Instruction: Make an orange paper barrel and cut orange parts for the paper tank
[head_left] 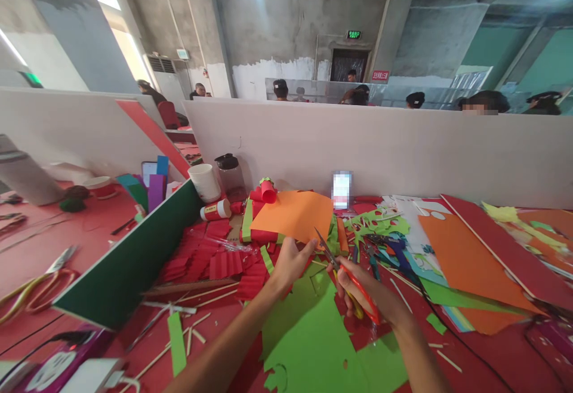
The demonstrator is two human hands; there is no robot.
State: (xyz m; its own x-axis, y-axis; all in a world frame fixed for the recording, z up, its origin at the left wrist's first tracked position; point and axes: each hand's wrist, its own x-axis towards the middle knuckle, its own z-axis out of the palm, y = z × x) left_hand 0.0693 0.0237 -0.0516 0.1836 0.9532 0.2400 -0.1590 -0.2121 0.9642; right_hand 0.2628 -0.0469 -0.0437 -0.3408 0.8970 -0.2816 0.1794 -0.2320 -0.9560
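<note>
My left hand [290, 261] pinches the near edge of an orange paper sheet [293, 214] and holds it up over the red table. My right hand [358, 288] grips red-handled scissors [344, 276], whose open blades point up and left and meet the sheet's lower right edge. A large green paper sheet [313, 333] lies flat under both hands. Pleated red paper pieces [224, 261] are heaped to the left of my left hand.
A dark green divider board [129, 261] slants across the left. A white cup [205, 182], a dark jar [230, 177], a phone [341, 190] and paper scraps crowd the back. Orange and red sheets [470, 261] lie right. Another pair of scissors [40, 279] lies far left. People sit beyond the white partition [403, 148].
</note>
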